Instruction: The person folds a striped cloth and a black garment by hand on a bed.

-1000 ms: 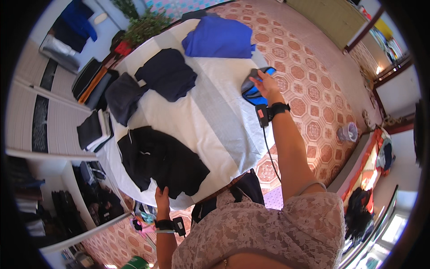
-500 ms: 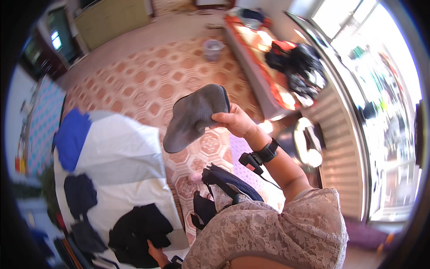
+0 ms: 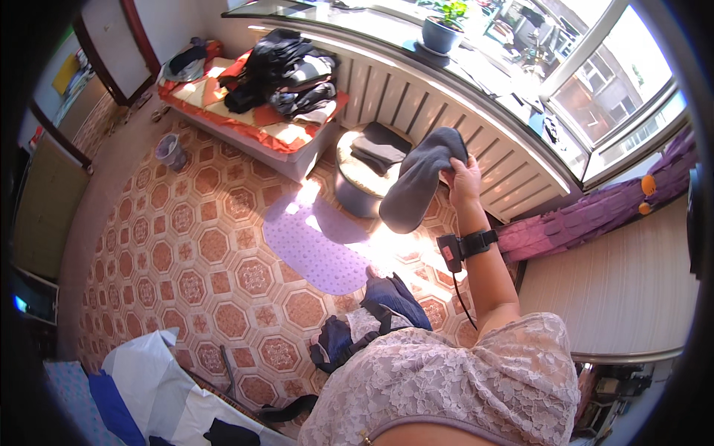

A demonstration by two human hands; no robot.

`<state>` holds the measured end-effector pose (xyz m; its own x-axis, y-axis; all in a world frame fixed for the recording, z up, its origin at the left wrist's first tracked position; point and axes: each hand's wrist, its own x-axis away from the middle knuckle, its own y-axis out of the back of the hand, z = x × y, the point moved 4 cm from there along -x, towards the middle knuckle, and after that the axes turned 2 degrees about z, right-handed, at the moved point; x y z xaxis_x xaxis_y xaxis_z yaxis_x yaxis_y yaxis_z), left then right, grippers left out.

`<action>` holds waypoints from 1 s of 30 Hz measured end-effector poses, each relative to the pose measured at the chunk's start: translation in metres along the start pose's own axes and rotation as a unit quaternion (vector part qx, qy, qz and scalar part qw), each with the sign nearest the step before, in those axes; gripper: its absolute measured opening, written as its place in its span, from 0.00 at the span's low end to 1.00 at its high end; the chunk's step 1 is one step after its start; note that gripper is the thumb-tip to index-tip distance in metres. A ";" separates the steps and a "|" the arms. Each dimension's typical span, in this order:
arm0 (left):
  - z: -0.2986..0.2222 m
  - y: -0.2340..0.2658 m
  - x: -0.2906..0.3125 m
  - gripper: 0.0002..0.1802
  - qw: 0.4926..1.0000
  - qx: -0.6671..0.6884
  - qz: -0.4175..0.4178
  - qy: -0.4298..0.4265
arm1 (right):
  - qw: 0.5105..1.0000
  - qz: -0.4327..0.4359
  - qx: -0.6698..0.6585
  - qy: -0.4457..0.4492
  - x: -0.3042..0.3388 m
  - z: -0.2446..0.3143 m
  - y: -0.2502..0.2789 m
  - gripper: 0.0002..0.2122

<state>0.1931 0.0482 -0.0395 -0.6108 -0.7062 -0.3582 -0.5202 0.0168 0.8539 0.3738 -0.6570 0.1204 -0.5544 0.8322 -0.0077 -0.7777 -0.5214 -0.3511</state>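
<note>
My right hand [image 3: 464,180] is closed around the edge of a soft, dark grey piece of fabric [image 3: 418,184], rounded at its lower end. It looks like a folded garment, but its exact kind does not show. The hand holds it in the air, in front of the radiator and to the right of a round stool [image 3: 349,186]. On that stool lie dark folded cloths [image 3: 381,145]. A black wristband with a small box and cable is on my right forearm. My left hand is out of the picture.
A low bed [image 3: 312,145] at the back carries a pile of dark clothes [image 3: 279,70]. A purple mat [image 3: 312,249] lies on the patterned floor. A white-covered surface with clothes [image 3: 145,372] stands lower left, a table [image 3: 602,290] at right. A bin [image 3: 171,152] stands farther back.
My view has swung right toward the window and stool. The grey fabric has moved with my right hand, from over the patterned floor to beside the stool. My left hand has left the picture.
</note>
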 end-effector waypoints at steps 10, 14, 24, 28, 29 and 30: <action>-0.143 -0.050 0.083 0.15 0.973 -0.181 0.022 -0.139 | 0.957 -0.249 0.088 0.121 -0.264 0.107 0.233 0.13; -0.097 -0.023 0.083 0.13 0.923 -0.329 0.033 -0.197 | 0.943 -0.260 0.155 0.139 -0.412 0.173 0.317 0.20; -0.086 0.096 0.185 0.26 0.983 -0.015 -0.032 0.180 | 0.987 -0.048 0.127 -0.083 -0.531 0.070 0.284 0.23; -0.113 0.103 0.210 0.19 0.984 -0.007 -0.032 0.178 | 0.970 0.101 0.118 -0.185 -0.447 -0.016 0.140 0.21; -0.100 0.102 0.222 0.20 0.966 0.069 -0.001 0.251 | 0.966 0.116 0.111 -0.203 -0.415 -0.030 0.098 0.21; -0.085 0.115 0.239 0.19 0.938 0.195 -0.029 0.284 | 0.946 0.209 0.117 -0.217 -0.396 -0.068 0.051 0.21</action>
<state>0.0384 -0.1789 0.0052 -0.2152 -0.9755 -0.0465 -0.7890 0.1457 0.5968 0.5738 -0.9997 0.0415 -0.8577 0.4151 0.3034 -0.4804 -0.8573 -0.1852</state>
